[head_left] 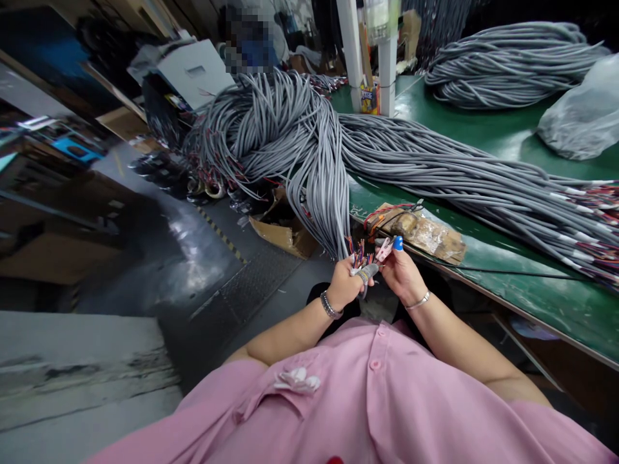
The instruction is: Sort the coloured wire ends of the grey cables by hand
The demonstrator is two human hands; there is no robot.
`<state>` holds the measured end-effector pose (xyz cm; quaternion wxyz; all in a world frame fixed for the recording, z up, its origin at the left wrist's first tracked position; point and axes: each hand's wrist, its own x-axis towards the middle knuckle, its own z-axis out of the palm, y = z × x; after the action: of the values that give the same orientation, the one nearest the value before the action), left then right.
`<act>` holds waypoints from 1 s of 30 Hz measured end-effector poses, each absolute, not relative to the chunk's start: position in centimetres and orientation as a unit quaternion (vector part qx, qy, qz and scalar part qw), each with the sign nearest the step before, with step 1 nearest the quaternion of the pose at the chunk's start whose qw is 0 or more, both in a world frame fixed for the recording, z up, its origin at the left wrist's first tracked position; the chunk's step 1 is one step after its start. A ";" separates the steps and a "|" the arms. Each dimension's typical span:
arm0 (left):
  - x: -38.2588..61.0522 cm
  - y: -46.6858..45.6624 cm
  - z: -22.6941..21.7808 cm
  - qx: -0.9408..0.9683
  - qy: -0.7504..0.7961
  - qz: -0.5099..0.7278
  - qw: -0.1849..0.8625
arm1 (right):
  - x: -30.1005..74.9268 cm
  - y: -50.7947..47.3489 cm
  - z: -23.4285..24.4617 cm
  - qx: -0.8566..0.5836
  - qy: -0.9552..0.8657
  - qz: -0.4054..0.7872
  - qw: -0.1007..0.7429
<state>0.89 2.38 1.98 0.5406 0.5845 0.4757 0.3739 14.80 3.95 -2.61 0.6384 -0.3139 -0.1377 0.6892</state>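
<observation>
My left hand [345, 284] is closed around the end of a grey cable, where a fan of thin coloured wires [358, 252] sticks up. A grey and yellowish covering [367, 272] wraps one of its digits. Just to the right, my right hand [402, 277] pinches a small pink clip-like tool [383, 250], close to the wires. A blue cover [398, 243] sits on that hand's thumb tip. Whether the tool touches a wire is too small to tell. Behind both hands, a thick bundle of grey cables [322, 187] hangs over the table's edge.
The green table [522, 293] carries more grey cables [435, 158], a coil [507, 64] and a plastic bag [583, 109]. A wooden board [435, 238] with taped wires lies at its near edge. Below the hanging cables stands an open cardboard box [278, 229].
</observation>
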 end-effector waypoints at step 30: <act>2.1 1.6 1.9 0.538 0.494 0.479 0.487 | 14.9 3.7 -2.0 -0.289 -0.114 0.722 0.619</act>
<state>2.05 1.58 1.88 0.4871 0.5382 0.4941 0.4786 14.91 3.66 -1.97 0.6189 -0.2886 -0.1138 0.7216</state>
